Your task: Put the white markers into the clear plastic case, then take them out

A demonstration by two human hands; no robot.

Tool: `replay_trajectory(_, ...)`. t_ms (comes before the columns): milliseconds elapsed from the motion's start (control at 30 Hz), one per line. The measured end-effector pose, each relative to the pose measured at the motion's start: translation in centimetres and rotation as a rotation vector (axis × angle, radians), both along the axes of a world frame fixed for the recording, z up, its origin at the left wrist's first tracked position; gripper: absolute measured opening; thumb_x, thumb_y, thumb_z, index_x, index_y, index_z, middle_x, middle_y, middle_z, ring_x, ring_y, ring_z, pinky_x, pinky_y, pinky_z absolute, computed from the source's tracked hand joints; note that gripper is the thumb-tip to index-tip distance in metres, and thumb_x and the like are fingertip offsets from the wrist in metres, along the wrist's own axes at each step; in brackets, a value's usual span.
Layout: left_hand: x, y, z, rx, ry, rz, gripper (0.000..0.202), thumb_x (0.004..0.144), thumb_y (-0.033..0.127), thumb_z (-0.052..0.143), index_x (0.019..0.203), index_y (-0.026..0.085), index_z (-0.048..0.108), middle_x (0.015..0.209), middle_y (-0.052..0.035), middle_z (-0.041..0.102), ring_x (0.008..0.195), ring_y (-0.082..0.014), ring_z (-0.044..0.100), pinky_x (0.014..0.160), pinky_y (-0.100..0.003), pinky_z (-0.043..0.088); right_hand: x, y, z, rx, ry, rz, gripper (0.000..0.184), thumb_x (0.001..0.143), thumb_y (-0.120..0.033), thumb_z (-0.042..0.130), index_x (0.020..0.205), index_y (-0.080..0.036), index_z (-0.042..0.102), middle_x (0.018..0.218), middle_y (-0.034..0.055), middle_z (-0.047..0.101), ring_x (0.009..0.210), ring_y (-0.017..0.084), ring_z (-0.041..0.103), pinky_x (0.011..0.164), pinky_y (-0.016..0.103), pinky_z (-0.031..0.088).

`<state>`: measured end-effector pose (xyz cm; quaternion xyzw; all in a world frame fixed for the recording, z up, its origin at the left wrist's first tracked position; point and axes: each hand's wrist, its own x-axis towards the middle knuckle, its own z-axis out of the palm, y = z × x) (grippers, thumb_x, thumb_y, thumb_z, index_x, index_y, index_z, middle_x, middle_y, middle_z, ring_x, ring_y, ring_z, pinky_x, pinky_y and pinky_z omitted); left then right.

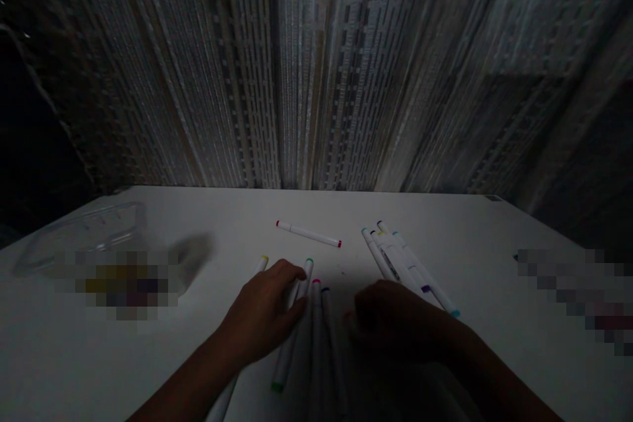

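- While the left hand [267, 310] touches the green marker [285, 357], fingers narrowly parted, grip unclear, the right hand [383, 313] shows curled fingers, contents hidden.
- Already alongside, right of it: pink marker [316, 336], blue marker [330, 323].
- Still apart: red marker [309, 234] beyond it; pile [406, 264] farther right.

A plain white, flat-topped table [237, 217] in dim light, strewn with slim markers.
Near the far edge, a white marker with red ends [309, 234] lies almost crosswise. Toward the near side, a white marker with a yellow end [261, 265], a white marker with green ends [288, 351], a white marker with a pinkish-red end [317, 323] and a white marker with a dark blue end [331, 336] run lengthwise, the last two closely side by side. Right of these, a slanting cluster of white markers with light blue, dark and yellow ends [415, 270] lies close together. At left stands a clear plastic box [133, 221], its contents blurred.
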<state>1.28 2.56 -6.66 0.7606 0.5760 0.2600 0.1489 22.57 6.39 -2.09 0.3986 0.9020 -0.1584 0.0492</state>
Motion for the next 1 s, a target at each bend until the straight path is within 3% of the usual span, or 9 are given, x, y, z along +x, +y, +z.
replay_trajectory(167,0.0,-0.1,-0.1,-0.006,0.032,0.021,0.021,0.076,0.020,0.052,0.097,0.022,0.052,0.084,-0.0028,0.055,0.075,-0.0216,0.052,0.059,-0.030,0.039,0.2,1.5,-1.1,0.298,-0.093,-0.230,0.027,0.083,-0.026,0.039,0.069,-0.016,0.059,0.065,0.0055,0.061,0.056,0.013,0.052,0.051,0.023,0.028)
replay_trajectory(233,0.0,-0.1,0.0,-0.009,0.038,0.020,0.020,0.076,0.020,0.052,0.096,0.022,0.053,0.083,-0.0028,0.055,0.073,-0.0215,0.052,0.058,-0.030,0.039,0.3,1.8,-1.1,0.341,-0.092,-0.286,0.021,0.082,-0.026,0.042,0.076,-0.016,0.060,0.069,0.0057,0.062,0.059,0.013,0.053,0.051,0.023,0.029)
replay_trajectory(367,0.1,-0.1,0.2,0.004,0.037,0.014,0.021,0.076,0.019,0.052,0.097,0.022,0.053,0.084,-0.0030,0.056,0.074,-0.0211,0.052,0.058,-0.029,0.039,0.2,1.2,-0.5,0.205,-0.010,-0.198,0.013,0.076,-0.026,0.053,0.084,-0.018,0.059,0.070,0.0027,0.063,0.062,0.013,0.053,0.052,0.022,0.031)
replay_trajectory(467,0.1,-0.3,0.4,0.006,0.030,0.023,0.021,0.076,0.019,0.052,0.097,0.021,0.054,0.084,-0.0032,0.056,0.076,-0.0212,0.053,0.060,-0.030,0.039,0.1,0.8,-0.4,0.146,-0.001,-0.144,0.012,0.076,-0.025,0.051,0.079,-0.019,0.060,0.069,0.0025,0.062,0.061,0.013,0.054,0.052,0.022,0.031)
replay_trajectory(733,0.1,-0.1,0.2,-0.045,0.047,0.016,0.021,0.076,0.021,0.052,0.097,0.022,0.055,0.083,-0.0031,0.057,0.075,-0.0209,0.051,0.065,-0.033,0.038,0.7,1.9,-1.3,0.239,-0.067,-0.224,0.026,0.079,-0.020,0.043,0.101,-0.017,0.057,0.096,0.0091,0.062,0.086,0.019,0.057,0.069,0.029,0.041)
replay_trajectory(1000,0.1,0.1,0.3,-0.049,0.044,0.007,0.022,0.076,0.021,0.053,0.098,0.023,0.054,0.084,-0.0024,0.057,0.074,-0.0201,0.051,0.067,-0.034,0.038,0.8,1.9,-0.6,0.236,-0.206,-0.307,0.027,0.080,-0.025,0.043,0.103,-0.016,0.055,0.104,0.0120,0.057,0.083,0.022,0.058,0.065,0.030,0.042)
